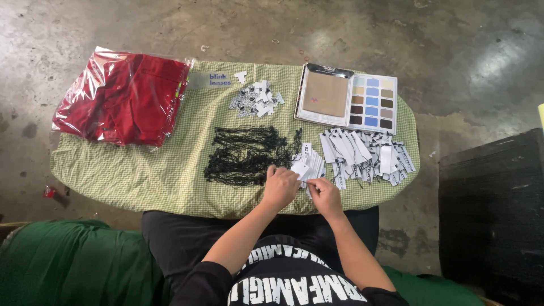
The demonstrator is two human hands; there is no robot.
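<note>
Left hand (280,187) pinching a white tag (300,168) at the worktop's (170,175) near edge, beside the black strings (246,154); right hand (326,195) closed (contents hidden). Best kept flat, pinched firmly.

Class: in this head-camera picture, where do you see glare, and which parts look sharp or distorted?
Head view: glare streaks the clear plastic bag over the red cloth, and pale sheen patches the concrete floor; the hands, left and right, and white tags look sharp; the checked cloth edge bows, hinting wide-angle distortion.
</note>
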